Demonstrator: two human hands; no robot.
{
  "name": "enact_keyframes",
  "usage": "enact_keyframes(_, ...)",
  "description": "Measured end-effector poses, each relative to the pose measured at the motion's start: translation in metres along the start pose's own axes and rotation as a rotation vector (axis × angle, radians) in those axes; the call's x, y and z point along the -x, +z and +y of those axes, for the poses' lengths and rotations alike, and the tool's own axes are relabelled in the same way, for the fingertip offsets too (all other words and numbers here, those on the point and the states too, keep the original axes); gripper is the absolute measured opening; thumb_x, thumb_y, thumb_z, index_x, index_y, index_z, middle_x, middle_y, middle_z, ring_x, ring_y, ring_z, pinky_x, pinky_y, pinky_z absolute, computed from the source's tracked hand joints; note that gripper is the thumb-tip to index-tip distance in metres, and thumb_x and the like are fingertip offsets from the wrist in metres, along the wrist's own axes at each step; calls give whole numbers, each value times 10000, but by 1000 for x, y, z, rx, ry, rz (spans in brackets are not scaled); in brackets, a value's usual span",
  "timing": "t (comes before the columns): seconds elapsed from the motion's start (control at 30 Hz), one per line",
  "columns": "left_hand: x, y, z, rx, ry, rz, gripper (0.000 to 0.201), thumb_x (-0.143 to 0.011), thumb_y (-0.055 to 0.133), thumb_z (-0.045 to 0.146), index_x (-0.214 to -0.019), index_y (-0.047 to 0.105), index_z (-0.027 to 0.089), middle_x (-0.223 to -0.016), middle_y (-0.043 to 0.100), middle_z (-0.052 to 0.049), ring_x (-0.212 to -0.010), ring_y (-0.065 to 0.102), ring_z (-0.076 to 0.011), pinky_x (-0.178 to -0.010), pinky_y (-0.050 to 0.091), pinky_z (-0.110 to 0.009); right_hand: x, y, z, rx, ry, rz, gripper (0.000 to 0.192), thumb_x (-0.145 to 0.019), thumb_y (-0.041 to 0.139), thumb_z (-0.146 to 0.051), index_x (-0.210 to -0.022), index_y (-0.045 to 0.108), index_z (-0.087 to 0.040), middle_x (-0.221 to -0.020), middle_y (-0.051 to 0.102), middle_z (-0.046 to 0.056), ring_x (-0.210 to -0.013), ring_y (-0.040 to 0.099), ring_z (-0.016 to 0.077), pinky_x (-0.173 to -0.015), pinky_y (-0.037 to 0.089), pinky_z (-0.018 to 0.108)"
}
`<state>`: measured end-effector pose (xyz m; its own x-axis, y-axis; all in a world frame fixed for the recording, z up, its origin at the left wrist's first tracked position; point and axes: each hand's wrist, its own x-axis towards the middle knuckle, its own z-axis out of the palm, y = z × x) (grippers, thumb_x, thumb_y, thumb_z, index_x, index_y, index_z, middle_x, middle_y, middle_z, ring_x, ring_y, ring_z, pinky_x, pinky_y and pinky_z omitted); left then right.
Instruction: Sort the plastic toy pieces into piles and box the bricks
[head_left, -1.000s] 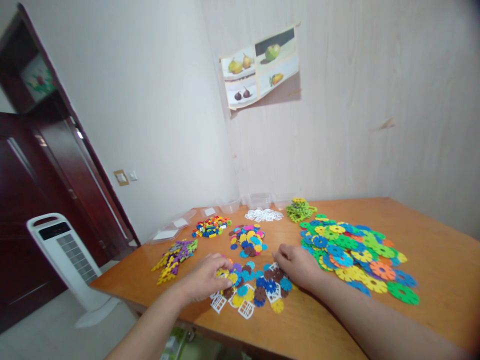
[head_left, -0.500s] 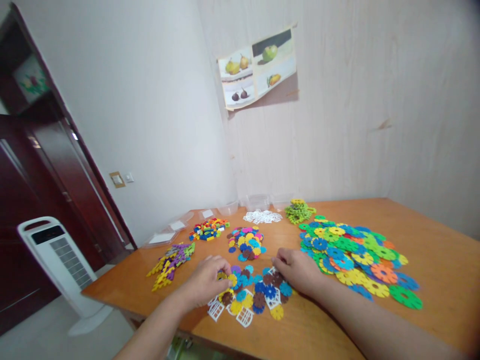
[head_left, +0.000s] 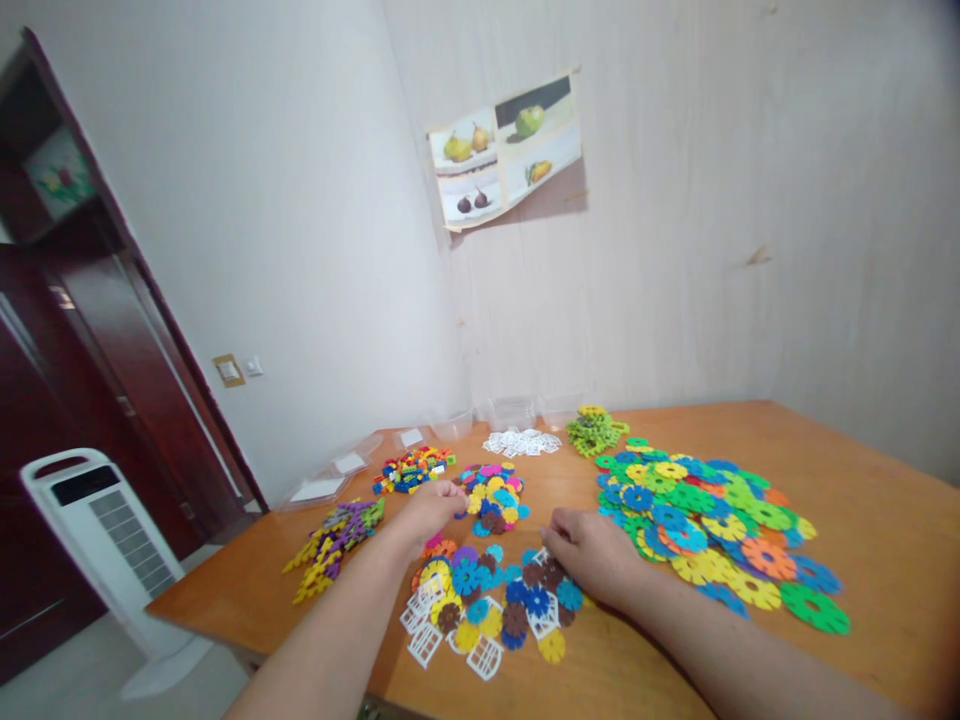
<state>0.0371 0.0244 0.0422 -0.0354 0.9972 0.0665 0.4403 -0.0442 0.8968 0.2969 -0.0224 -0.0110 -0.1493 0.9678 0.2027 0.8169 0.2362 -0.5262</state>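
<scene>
My left hand (head_left: 437, 506) is over the left edge of a small pile of notched plastic discs (head_left: 491, 492) in yellow, blue, pink and brown. Its fingers are drawn together; anything between them is too small to make out. My right hand (head_left: 589, 545) rests curled at the right side of the nearer mixed pile, its fingertips by a white lattice window piece (head_left: 544, 556) and brown discs. In that nearer pile lie blue, yellow, brown and orange notched discs (head_left: 537, 600), with several white window pieces (head_left: 484, 655) at its front edge.
Larger notched discs (head_left: 705, 515) spread across the right of the wooden table (head_left: 622, 660). Farther back are white pieces (head_left: 521, 442), green pieces (head_left: 596, 432), small coloured bricks (head_left: 412, 470) and clear plastic containers (head_left: 511, 412). Yellow and purple pieces (head_left: 334, 545) lie left.
My left hand has moved from the nearer mixed pile forward to the small disc pile behind it, uncovering discs and window pieces. My right hand has stayed nearly still. The view has shifted slightly.
</scene>
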Motion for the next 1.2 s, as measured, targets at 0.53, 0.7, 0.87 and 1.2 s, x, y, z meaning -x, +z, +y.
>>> enact_keyframes(0.53, 39, -51, -19, -316, 53, -262, 330, -729, 673, 458, -848, 647, 151, -723, 601, 10, -663, 513, -135, -600, 352, -238, 0, 0, 1, 50, -17, -14, 309, -948, 485, -406, -737, 602, -212, -747, 691, 23, -666, 569, 141, -556, 216, 265)
enact_keyframes(0.7, 64, -61, -29, -359, -5, -396, 352, -689, 715, 425, -886, 591, 159, -721, 576, 32, -652, 502, -127, -575, 356, -227, 0, -1, 1, 61, -18, -26, 313, -949, 488, -418, -744, 610, -215, -741, 689, 21, -672, 572, 144, -556, 212, 266)
enact_keyframes(0.87, 73, -56, -30, -450, -11, -369, 279, -660, 697, 340, -835, 554, 175, -703, 547, 39, -649, 476, -125, -539, 315, -215, 1, -1, 2, 62, -29, -18, 318, -949, 483, -413, -732, 596, -210, -727, 684, 20, -650, 571, 136, -556, 213, 264)
enact_keyframes(1.2, 55, -51, -23, -279, 37, -247, 324, -742, 648, 481, -781, 557, 172, -683, 526, 42, -634, 455, -121, -583, 316, -230, 1, 2, 1, 78, -21, -9, 312, -949, 481, -410, -742, 605, -213, -748, 703, 30, -672, 594, 145, -556, 211, 264)
